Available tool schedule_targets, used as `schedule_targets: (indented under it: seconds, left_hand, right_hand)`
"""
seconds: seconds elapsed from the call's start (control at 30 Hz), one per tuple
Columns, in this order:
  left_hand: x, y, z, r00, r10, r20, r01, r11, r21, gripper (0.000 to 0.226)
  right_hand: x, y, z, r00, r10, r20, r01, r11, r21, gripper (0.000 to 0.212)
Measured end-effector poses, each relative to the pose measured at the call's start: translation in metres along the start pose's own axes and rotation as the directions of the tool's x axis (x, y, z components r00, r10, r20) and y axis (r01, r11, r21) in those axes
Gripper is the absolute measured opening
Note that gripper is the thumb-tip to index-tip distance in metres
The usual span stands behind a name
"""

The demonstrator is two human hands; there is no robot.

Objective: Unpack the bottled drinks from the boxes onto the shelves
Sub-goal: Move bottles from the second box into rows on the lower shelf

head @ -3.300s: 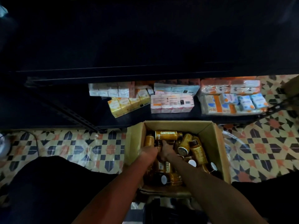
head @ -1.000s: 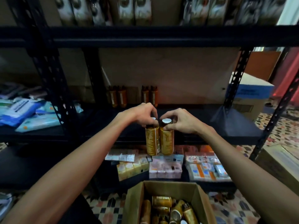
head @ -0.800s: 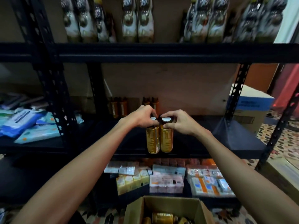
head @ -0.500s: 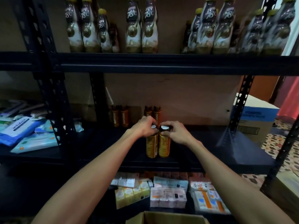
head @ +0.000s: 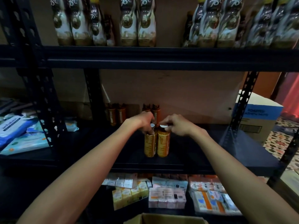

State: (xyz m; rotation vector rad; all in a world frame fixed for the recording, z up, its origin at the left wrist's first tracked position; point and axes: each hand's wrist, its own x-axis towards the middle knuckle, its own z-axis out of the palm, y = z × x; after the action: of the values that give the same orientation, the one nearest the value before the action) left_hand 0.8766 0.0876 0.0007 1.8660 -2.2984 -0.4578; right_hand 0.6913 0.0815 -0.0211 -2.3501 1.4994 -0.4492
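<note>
Two golden-brown bottles with white caps stand side by side on the black middle shelf (head: pixel 194 159). My left hand (head: pixel 142 121) grips the neck of the left bottle (head: pixel 150 144). My right hand (head: pixel 176 124) pinches the cap of the right bottle (head: pixel 163 145). Several matching bottles (head: pixel 116 114) stand in pairs at the back of the same shelf. Only the top rim of the cardboard box (head: pixel 163 219) shows at the bottom edge.
Tall labelled bottles (head: pixel 137 23) fill the upper shelf. Packs of wipes (head: pixel 17 135) lie on the left shelf. Small cartons and packets (head: pixel 166 196) crowd the lower shelf. A blue-and-white box (head: pixel 257 113) stands at the right behind a black upright (head: pixel 239 107).
Both hands lifted a bottle each from the box and carried them up and forward onto the middle shelf. The view has tilted up, so the box has nearly left the frame.
</note>
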Motion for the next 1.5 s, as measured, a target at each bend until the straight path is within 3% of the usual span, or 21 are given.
schedule_targets:
  seconds: [0.17, 0.3, 0.37, 0.47, 0.57, 0.63, 0.73, 0.87, 1.13, 1.3, 1.43, 1.5]
  left_hand:
    - [-0.001, 0.005, 0.001, 1.000, -0.023, 0.013, 0.023, 1.000, 0.013, 0.063]
    - [-0.001, 0.006, -0.001, 0.999, -0.020, 0.040, 0.020, 1.000, -0.014, 0.062]
    - [-0.002, 0.007, -0.002, 0.999, -0.024, 0.045, 0.025, 1.000, -0.015, 0.061]
    - [-0.003, 0.009, -0.003, 0.998, -0.035, 0.048, 0.036, 0.999, -0.013, 0.061]
    - [-0.003, 0.009, -0.003, 0.998, -0.038, 0.053, 0.038, 0.999, -0.009, 0.059]
    - [-0.004, 0.010, -0.004, 0.998, -0.035, 0.057, 0.035, 0.999, -0.008, 0.060]
    - [-0.003, 0.010, -0.004, 0.998, -0.034, 0.060, 0.034, 0.999, -0.010, 0.061]
    - [-0.005, 0.011, -0.004, 0.998, -0.033, 0.056, 0.034, 0.999, -0.017, 0.061]
    - [-0.008, 0.001, -0.011, 0.993, 0.080, 0.084, -0.086, 0.993, 0.075, 0.068]
    - [-0.010, 0.001, -0.017, 0.977, 0.158, 0.144, -0.178, 0.974, 0.139, 0.049]
    - [-0.005, 0.000, -0.009, 0.994, 0.110, 0.012, -0.111, 0.989, 0.097, 0.034]
    - [-0.003, -0.001, -0.005, 0.996, 0.082, -0.023, -0.081, 0.994, 0.074, 0.044]
  right_hand:
    - [-0.002, 0.003, 0.004, 0.996, 0.056, -0.069, -0.057, 0.998, -0.019, 0.052]
    - [-0.005, 0.006, 0.000, 1.000, 0.018, -0.001, -0.018, 0.998, 0.065, 0.043]
    - [-0.002, 0.008, 0.004, 0.997, 0.053, -0.059, -0.053, 0.999, 0.001, 0.036]
    - [-0.004, 0.003, 0.006, 0.989, 0.077, -0.130, -0.087, 0.994, -0.073, 0.046]
    - [-0.003, 0.004, 0.001, 0.997, 0.073, -0.036, -0.071, 0.995, 0.069, 0.047]
    - [-0.003, 0.005, 0.000, 0.998, 0.070, 0.006, -0.070, 0.995, 0.075, 0.043]
    - [-0.001, 0.005, 0.003, 0.989, 0.122, -0.085, -0.118, 0.991, 0.059, 0.037]
    - [0.000, 0.004, 0.008, 0.990, 0.128, -0.067, -0.120, 0.988, 0.102, 0.060]
    - [-0.001, 0.012, 0.023, 0.988, 0.110, -0.105, -0.085, 0.973, 0.215, 0.036]
    - [-0.002, 0.013, 0.028, 0.989, 0.123, -0.088, -0.102, 0.972, 0.213, 0.038]
    - [-0.003, 0.015, 0.030, 0.989, 0.108, -0.098, -0.081, 0.966, 0.247, 0.036]
    - [-0.002, 0.015, 0.031, 0.990, 0.106, -0.095, -0.079, 0.964, 0.254, 0.036]
